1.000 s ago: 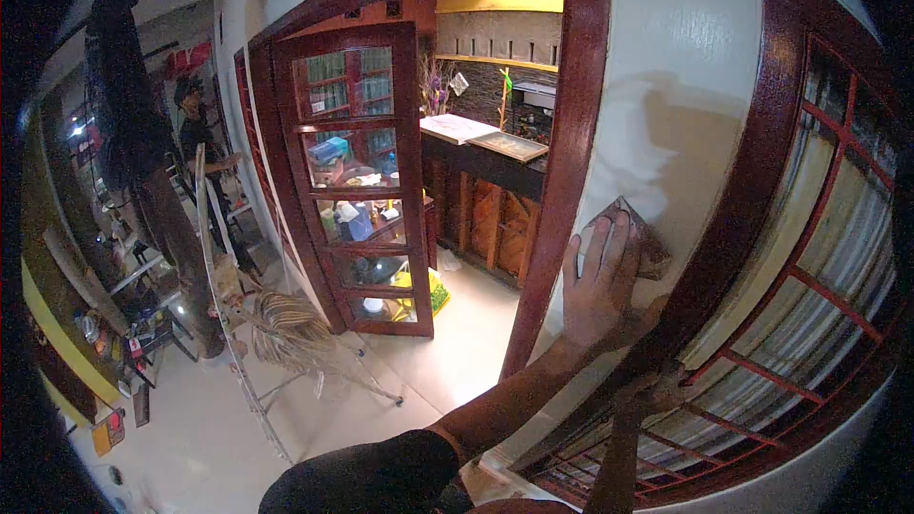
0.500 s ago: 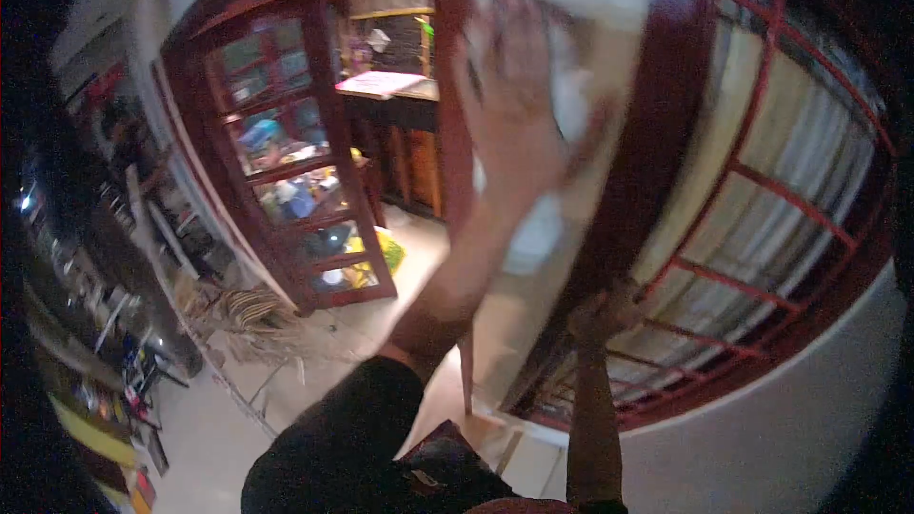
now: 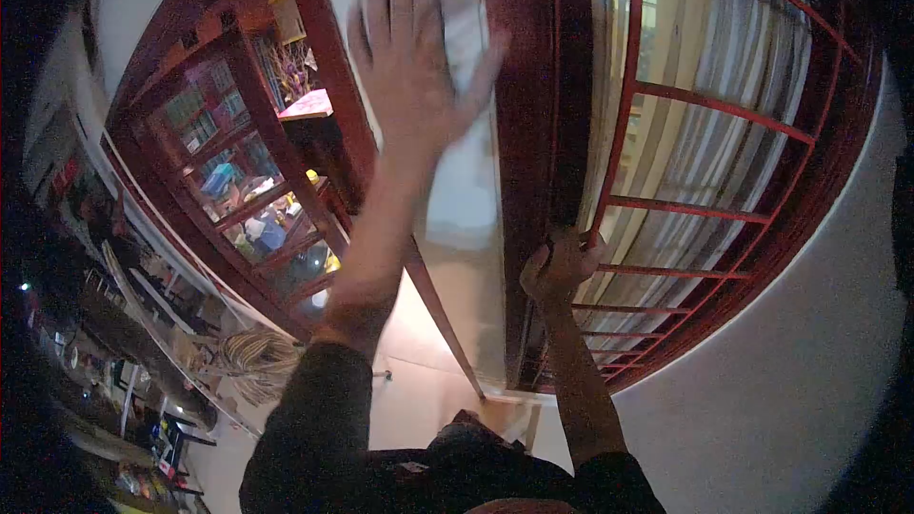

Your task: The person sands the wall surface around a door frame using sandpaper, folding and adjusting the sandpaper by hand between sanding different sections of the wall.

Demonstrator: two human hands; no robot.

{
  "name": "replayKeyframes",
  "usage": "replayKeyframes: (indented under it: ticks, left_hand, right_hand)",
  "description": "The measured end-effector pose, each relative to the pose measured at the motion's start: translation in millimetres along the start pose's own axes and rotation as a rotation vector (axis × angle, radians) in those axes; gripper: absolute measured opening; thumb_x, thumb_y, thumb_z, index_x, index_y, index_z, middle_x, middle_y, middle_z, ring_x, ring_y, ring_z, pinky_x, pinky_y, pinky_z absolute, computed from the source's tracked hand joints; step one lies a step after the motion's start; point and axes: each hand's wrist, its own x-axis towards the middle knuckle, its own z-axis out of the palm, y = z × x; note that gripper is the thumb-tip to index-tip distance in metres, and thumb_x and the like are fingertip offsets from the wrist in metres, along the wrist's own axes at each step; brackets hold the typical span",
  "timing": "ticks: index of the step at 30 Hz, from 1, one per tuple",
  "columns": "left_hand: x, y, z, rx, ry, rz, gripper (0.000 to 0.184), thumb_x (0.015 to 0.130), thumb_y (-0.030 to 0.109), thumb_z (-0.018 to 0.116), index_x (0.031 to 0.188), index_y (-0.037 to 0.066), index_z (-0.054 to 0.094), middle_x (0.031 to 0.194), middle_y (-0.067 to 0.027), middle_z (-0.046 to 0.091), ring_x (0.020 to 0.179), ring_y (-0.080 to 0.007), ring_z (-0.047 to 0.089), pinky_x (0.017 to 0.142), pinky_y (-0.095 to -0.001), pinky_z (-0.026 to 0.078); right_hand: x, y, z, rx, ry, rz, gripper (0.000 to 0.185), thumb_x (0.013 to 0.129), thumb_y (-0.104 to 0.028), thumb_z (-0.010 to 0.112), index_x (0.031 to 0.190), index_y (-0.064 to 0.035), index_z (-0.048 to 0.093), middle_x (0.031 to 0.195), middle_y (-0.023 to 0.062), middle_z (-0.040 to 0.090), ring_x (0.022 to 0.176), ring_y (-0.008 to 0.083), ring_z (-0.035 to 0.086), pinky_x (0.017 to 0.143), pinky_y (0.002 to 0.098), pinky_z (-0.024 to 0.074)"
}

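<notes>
My left hand [image 3: 409,71] is raised flat against the glass panel [image 3: 462,200] of a dark red wooden door, fingers stretched and thumb spread. A greyish patch shows behind the fingertips; I cannot tell if it is a cloth or a reflection. Lower and to the right, my right hand [image 3: 564,265] is closed at the dark red wooden frame [image 3: 524,124], beside the red window grille [image 3: 619,148]. Its curled fingers are partly hidden, and what exactly they grip cannot be made out.
Striped curtains [image 3: 705,124] hang behind the grille. At left stands another glazed door [image 3: 224,162] with cluttered things visible through its panes. A bundle of pale straw [image 3: 257,357] lies on the floor beyond my left arm. The white wall [image 3: 743,371] runs along the right.
The view has turned, so the door and grille sit further left. My left hand stays on the glass, its thumb now spread wide. My right hand remains at the frame.
</notes>
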Motion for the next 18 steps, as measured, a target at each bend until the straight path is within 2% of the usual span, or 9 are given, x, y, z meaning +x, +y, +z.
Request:
replayKeyframes:
  ticks: [2, 4, 5, 7, 9, 10, 12, 14, 18]
  left_hand:
    - [40.4, -0.8, -7.0, 0.006, 0.055, 0.022, 0.089, 0.081, 0.053, 0.060, 0.144, -0.004, 0.033, 0.155, -0.0215, 0.026, 0.144, -0.0379, 0.021, 0.115, -0.0526, 0.013]
    - [55.6, 9.0, -20.1, -0.004, 0.082, -0.004, 0.078, 0.092, 0.038, 0.058, 0.148, -0.005, 0.025, 0.153, -0.0258, 0.026, 0.142, -0.0396, 0.025, 0.115, -0.0464, 0.020]
    - [37.4, 9.5, -19.2, 0.003, 0.076, -0.012, 0.078, 0.092, 0.038, 0.058, 0.148, -0.005, 0.025, 0.153, -0.0258, 0.026, 0.142, -0.0396, 0.025, 0.115, -0.0464, 0.020]
    - [-32.5, 11.3, -5.4, -0.007, -0.022, -0.073, 0.087, 0.080, 0.049, 0.063, 0.143, -0.005, 0.036, 0.154, -0.0224, 0.028, 0.144, -0.0393, 0.022, 0.114, -0.0541, 0.014]
    - [-118.3, 30.6, -18.1, -0.057, -0.236, -0.149, 0.087, 0.081, 0.049, 0.063, 0.142, -0.007, 0.035, 0.153, -0.0234, 0.028, 0.143, -0.0412, 0.022, 0.114, -0.0560, 0.015]
    - [-138.2, 29.7, -22.1, -0.060, -0.243, -0.126, 0.087, 0.081, 0.049, 0.063, 0.142, -0.007, 0.035, 0.153, -0.0234, 0.028, 0.143, -0.0412, 0.022, 0.114, -0.0560, 0.015]
    - [-160.5, 24.9, -26.3, 0.059, -0.382, 0.027, 0.100, 0.084, 0.063, 0.051, 0.144, -0.013, 0.024, 0.153, -0.0316, 0.020, 0.145, -0.0436, 0.015, 0.115, -0.0564, 0.011]
    - [-106.0, 14.3, -24.6, 0.029, -0.329, 0.036, 0.097, 0.085, 0.060, 0.053, 0.145, -0.010, 0.025, 0.154, -0.0302, 0.021, 0.144, -0.0434, 0.017, 0.114, -0.0571, 0.011]
    - [28.5, -22.6, -6.9, 0.017, 0.100, 0.017, 0.081, 0.092, 0.049, 0.053, 0.148, -0.003, 0.026, 0.155, -0.0235, 0.024, 0.143, -0.0403, 0.022, 0.115, -0.0534, 0.016]
  right_hand:
    - [1.6, -5.9, -4.3, 0.011, -0.019, 0.009, 0.030, 0.080, -0.023, 0.053, 0.098, -0.0024, 0.063, 0.090, 0.0178, 0.057, 0.087, 0.0374, 0.047, 0.081, 0.0508, 0.0369]
    - [5.6, -8.6, -5.5, 0.021, -0.029, 0.019, 0.030, 0.079, -0.023, 0.054, 0.099, -0.0030, 0.064, 0.089, 0.0183, 0.057, 0.089, 0.0376, 0.046, 0.081, 0.0505, 0.0369]
    - [4.4, -10.3, -7.7, -0.008, -0.069, 0.044, 0.031, 0.079, -0.024, 0.054, 0.100, -0.0038, 0.065, 0.089, 0.0187, 0.057, 0.090, 0.0376, 0.045, 0.081, 0.0506, 0.0370]
    - [4.1, -10.4, -9.0, -0.029, -0.092, 0.085, 0.032, 0.078, -0.025, 0.055, 0.100, -0.0046, 0.066, 0.089, 0.0191, 0.056, 0.091, 0.0377, 0.045, 0.081, 0.0508, 0.0371]
    - [5.6, -10.5, -11.2, -0.043, -0.089, 0.043, 0.032, 0.078, -0.025, 0.055, 0.100, -0.0055, 0.067, 0.089, 0.0193, 0.056, 0.090, 0.0379, 0.045, 0.080, 0.0509, 0.0378]
    - [7.0, -13.3, -13.5, -0.043, -0.078, 0.064, 0.032, 0.078, -0.025, 0.055, 0.100, -0.0055, 0.067, 0.089, 0.0193, 0.056, 0.090, 0.0379, 0.045, 0.080, 0.0509, 0.0378]
    - [13.7, -11.3, -16.2, 0.017, -0.112, -0.002, 0.032, 0.077, -0.025, 0.055, 0.099, -0.0046, 0.068, 0.089, 0.0198, 0.056, 0.088, 0.0382, 0.045, 0.080, 0.0507, 0.0384]
    - [3.6, -6.6, -9.1, 0.011, -0.078, 0.004, 0.032, 0.078, -0.026, 0.055, 0.098, -0.0040, 0.068, 0.089, 0.0199, 0.056, 0.088, 0.0386, 0.046, 0.081, 0.0508, 0.0386]
    - [-2.5, -4.0, 1.8, -0.035, 0.009, 0.012, 0.032, 0.080, -0.028, 0.053, 0.095, -0.0025, 0.066, 0.089, 0.0198, 0.058, 0.089, 0.0398, 0.047, 0.082, 0.0514, 0.0386]
